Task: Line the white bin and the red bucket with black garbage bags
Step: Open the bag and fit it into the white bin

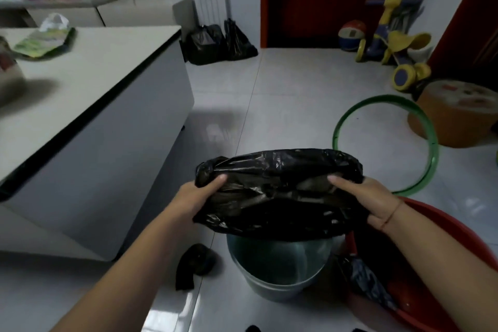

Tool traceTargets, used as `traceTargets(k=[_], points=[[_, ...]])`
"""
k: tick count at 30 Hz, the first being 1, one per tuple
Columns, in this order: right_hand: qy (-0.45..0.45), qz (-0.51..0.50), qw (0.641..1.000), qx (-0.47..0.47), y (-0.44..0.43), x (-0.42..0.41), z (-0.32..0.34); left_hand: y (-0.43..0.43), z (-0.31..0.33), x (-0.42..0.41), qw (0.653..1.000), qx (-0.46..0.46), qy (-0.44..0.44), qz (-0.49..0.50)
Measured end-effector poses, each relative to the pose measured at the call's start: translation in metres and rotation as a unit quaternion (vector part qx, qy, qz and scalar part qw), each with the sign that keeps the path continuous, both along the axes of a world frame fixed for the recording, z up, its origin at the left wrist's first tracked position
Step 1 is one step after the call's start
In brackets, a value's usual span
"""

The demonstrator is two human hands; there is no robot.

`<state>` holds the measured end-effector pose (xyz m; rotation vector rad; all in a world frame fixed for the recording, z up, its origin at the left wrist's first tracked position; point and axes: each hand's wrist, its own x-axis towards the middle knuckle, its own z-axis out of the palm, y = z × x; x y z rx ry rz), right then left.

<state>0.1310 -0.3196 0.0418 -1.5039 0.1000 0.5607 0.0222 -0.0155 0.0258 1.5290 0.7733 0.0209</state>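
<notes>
A black garbage bag (277, 188) is stretched wide between both hands, its mouth spread above the pale bin (277, 283) on the floor. My left hand (199, 194) grips the bag's left edge. My right hand (369, 197) grips its right edge. The bin's inside looks bare where it shows below the bag. The red bucket (444, 226) stands at the right, partly behind my right forearm, with a dark crumpled bag (366, 280) lying inside it.
A roll of black bags (194, 264) lies on the floor left of the bin. A white cabinet (107, 143) stands at left. A green hoop (388, 143), an orange stool (458, 116), a toy trike (398, 43) and filled black bags (218, 43) stand farther off.
</notes>
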Motion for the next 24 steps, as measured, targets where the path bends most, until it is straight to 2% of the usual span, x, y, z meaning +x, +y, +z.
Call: traceTargets(k=[3,5,7,8,10,12,16,20,22,24], points=[[0.003,0.097,0.995,-0.017,-0.001,-0.020,-0.001,-0.029,0.002,-0.015,0.993,-0.036,-0.047,-0.100],[-0.003,0.125,0.992,-0.007,-0.004,-0.032,-0.006,-0.046,-0.007,-0.025,0.990,-0.010,-0.096,-0.101],[-0.005,0.084,0.996,0.023,-0.008,-0.041,-0.014,-0.057,-0.018,-0.036,0.986,0.115,-0.104,-0.064],[-0.006,0.054,0.998,0.025,-0.010,-0.044,-0.018,-0.060,-0.022,-0.042,0.973,0.202,-0.099,-0.059],[-0.046,0.016,0.998,-0.029,-0.011,-0.050,-0.024,-0.065,-0.030,-0.052,0.929,0.343,-0.120,-0.075],[-0.135,0.036,0.986,-0.097,-0.012,-0.054,-0.032,-0.067,-0.038,-0.056,0.911,0.373,-0.145,-0.099],[-0.313,0.139,0.916,-0.210,-0.013,-0.065,-0.039,-0.071,-0.045,-0.056,0.946,0.284,-0.113,-0.111],[-0.316,0.226,0.867,-0.313,-0.007,-0.074,-0.046,-0.069,-0.052,-0.057,0.941,0.314,-0.062,-0.107],[-0.304,0.271,0.834,-0.373,-0.006,-0.074,-0.049,-0.063,-0.056,-0.058,0.940,0.298,-0.049,-0.162],[-0.312,0.300,0.781,-0.450,-0.008,-0.072,-0.052,-0.054,-0.061,-0.060,0.921,0.308,-0.025,-0.237]])
